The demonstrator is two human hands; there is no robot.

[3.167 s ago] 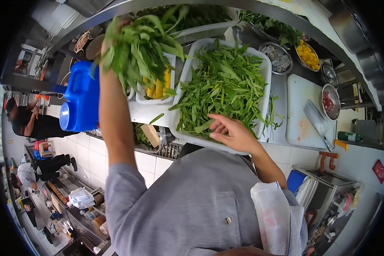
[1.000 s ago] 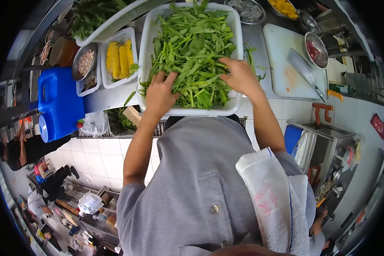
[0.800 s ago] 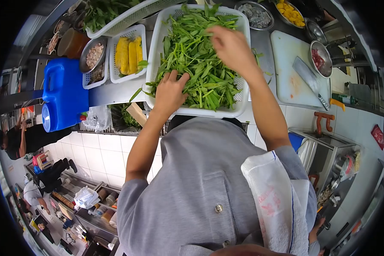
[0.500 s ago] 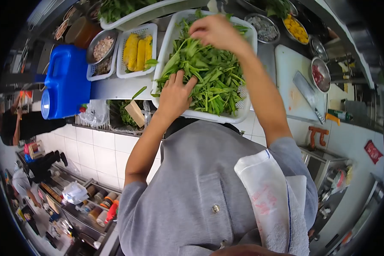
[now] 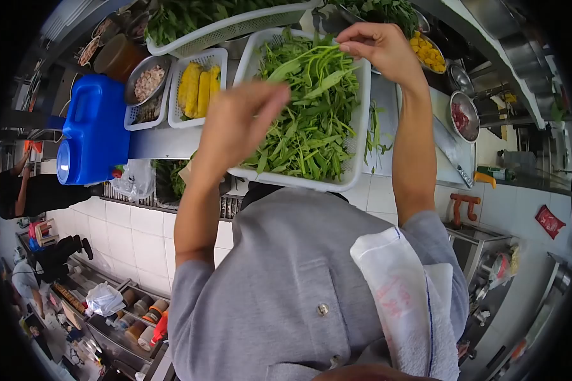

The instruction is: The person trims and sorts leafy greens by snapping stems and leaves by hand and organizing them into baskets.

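A white perforated plastic basket [image 5: 360, 149] in front of me is full of long-leafed greens [image 5: 305, 136] that look like water spinach. Over its upper right corner my right hand [image 5: 391, 54] is closed, pinching the tips of a green stem [image 5: 324, 53] between thumb and fingers. My left hand [image 5: 238, 120] hovers above the basket's left side. Motion smears its fingers, so whether they hold anything does not show. Some loose leaves [image 5: 375, 130] lie on the counter just right of the basket.
To the left stand a blue jerrycan [image 5: 94, 130], a bowl of chopped pieces [image 5: 149, 82] and a small basket [image 5: 197, 56] of yellow items. On the right, a knife [image 5: 454, 159] rests on a white cutting board [image 5: 442, 105] near a bowl of red pieces [image 5: 465, 117]. Another greens basket [image 5: 235, 28] sits behind.
My left hand has lifted off the greens and moved left. My right hand has moved right, drawing a stem out over the basket's edge. Loose leaves now show on the counter at right.
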